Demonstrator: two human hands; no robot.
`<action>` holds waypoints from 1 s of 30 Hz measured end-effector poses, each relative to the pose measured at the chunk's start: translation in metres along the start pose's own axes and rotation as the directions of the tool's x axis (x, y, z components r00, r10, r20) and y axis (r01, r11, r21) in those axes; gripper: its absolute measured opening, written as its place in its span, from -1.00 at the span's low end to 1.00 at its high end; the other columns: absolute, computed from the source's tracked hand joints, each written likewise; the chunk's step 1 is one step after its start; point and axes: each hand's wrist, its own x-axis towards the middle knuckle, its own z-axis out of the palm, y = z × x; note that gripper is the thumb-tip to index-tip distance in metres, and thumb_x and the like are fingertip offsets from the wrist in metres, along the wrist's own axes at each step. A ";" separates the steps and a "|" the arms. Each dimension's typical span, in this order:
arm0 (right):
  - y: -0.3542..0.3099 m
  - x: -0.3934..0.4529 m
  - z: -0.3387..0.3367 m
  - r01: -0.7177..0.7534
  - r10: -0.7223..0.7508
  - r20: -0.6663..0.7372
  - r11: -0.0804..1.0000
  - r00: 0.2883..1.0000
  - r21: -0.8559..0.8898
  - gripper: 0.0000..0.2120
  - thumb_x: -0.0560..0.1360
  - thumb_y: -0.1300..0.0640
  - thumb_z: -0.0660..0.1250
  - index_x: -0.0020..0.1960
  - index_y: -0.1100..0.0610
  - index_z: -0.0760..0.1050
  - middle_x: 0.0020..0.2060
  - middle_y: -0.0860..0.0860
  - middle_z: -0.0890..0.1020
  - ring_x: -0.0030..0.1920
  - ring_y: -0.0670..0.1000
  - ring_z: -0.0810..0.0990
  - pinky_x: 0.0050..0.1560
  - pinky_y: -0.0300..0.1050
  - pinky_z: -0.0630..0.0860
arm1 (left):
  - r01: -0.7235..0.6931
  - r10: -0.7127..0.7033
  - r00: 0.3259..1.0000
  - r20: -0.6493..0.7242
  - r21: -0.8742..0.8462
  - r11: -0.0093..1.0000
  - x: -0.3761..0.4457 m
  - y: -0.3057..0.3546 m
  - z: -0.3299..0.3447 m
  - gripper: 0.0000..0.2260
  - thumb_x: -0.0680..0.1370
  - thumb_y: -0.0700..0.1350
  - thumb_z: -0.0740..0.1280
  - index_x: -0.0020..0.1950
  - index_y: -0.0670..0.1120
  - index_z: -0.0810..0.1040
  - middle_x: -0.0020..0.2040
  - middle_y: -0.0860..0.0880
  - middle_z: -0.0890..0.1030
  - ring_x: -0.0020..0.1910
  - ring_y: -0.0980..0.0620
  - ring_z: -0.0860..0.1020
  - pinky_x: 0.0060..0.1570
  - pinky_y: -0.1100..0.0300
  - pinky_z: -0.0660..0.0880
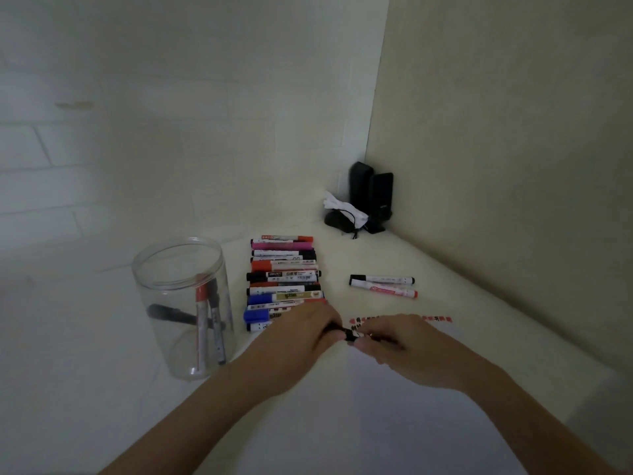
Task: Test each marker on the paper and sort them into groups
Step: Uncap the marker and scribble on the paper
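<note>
Markers (284,282) lie on a white table (85,337) in a pale-walled corner; both hands (346,332) pinch one.

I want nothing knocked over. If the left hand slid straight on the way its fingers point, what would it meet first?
The left hand points rightward, so it would meet the right hand first: both already grip the same black marker over the paper. The jar lies behind it, out of that line.

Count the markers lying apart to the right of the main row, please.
2. The black-capped marker lies farther from the person; the red-tipped marker sits just nearer, beside it. Both lie right of the main row. None looks hidden there.
</note>
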 end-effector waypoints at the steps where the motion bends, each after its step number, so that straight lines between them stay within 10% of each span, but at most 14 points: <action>1: 0.000 -0.001 0.001 0.030 -0.030 -0.002 0.999 1.000 -0.025 -0.75 0.59 -0.13 0.22 -0.13 -0.02 0.54 -0.42 -0.13 0.48 -0.40 -0.14 0.40 -0.29 -0.22 0.34 | -0.085 0.084 0.996 0.017 0.137 0.987 -0.002 0.000 -0.001 -0.63 0.61 0.12 0.00 0.18 -0.03 0.49 0.07 0.05 0.54 0.01 0.15 0.47 0.08 0.29 0.39; 7: 0.008 -0.012 0.018 0.240 -0.278 -0.127 0.937 0.952 -0.254 -0.68 0.59 -0.19 0.16 0.08 -0.05 0.60 -0.23 -0.12 0.63 -0.28 -0.15 0.52 -0.27 -0.22 0.43 | -0.067 0.040 0.971 0.237 0.105 0.992 -0.016 0.003 -0.005 -0.64 0.63 0.13 -0.07 0.14 -0.02 0.41 0.02 0.03 0.51 -0.05 0.10 0.48 0.03 0.22 0.44; 11: 0.042 -0.028 0.006 0.123 -0.288 -0.312 0.881 0.905 -0.456 -0.58 0.56 -0.28 0.08 0.11 -0.11 0.61 -0.14 -0.28 0.64 -0.20 -0.27 0.60 -0.22 -0.50 0.42 | 0.114 -0.114 0.939 0.325 0.018 0.993 -0.030 -0.023 -0.016 -0.80 0.68 -0.02 0.01 -0.04 0.09 0.38 -0.16 0.16 0.44 -0.17 0.25 0.44 -0.14 0.45 0.36; 17: 0.041 -0.024 0.023 -0.014 -0.014 -0.260 0.994 0.965 -0.105 -0.66 0.56 -0.22 0.09 -0.02 -0.10 0.58 -0.19 -0.12 0.62 -0.20 -0.19 0.57 -0.08 -0.11 0.52 | 0.235 -0.203 0.962 0.182 -0.175 0.956 -0.028 -0.023 0.002 -0.86 0.65 0.02 0.09 0.02 0.12 0.43 -0.15 0.16 0.50 -0.17 0.23 0.47 -0.12 0.38 0.43; 23: 0.036 -0.011 0.026 -0.015 0.056 -0.279 0.989 0.959 0.147 -0.67 0.65 0.16 0.14 0.24 -0.21 0.48 -0.04 -0.08 0.63 -0.30 -0.22 0.59 -0.22 -0.28 0.54 | 0.241 -0.245 0.969 0.000 -0.185 0.953 -0.016 -0.009 0.023 -0.84 0.60 0.00 0.26 0.16 0.04 0.47 -0.04 0.22 0.49 -0.18 0.35 0.43 -0.15 0.63 0.30; 26: 0.035 -0.002 0.023 0.022 0.210 -0.334 0.819 0.919 0.573 -0.69 0.63 0.28 0.16 0.16 -0.02 0.59 0.07 0.10 0.66 -0.06 -0.01 0.70 0.03 0.10 0.63 | 0.252 -0.266 0.964 -0.017 -0.266 0.931 -0.010 -0.007 0.035 -0.87 0.57 -0.05 0.33 0.11 0.01 0.51 -0.07 0.23 0.50 -0.14 0.24 0.49 -0.11 0.57 0.36; 30: 0.036 0.004 0.011 0.052 0.411 -0.210 0.361 0.887 0.931 -0.73 0.51 0.29 0.35 0.20 0.13 0.57 0.03 0.10 0.70 0.04 0.08 0.68 0.01 0.00 0.57 | 0.202 -0.201 0.979 0.032 -0.259 0.944 0.000 -0.010 0.052 -0.89 0.54 -0.07 0.35 0.05 0.06 0.52 0.01 0.16 0.56 0.00 0.22 0.51 0.04 0.43 0.43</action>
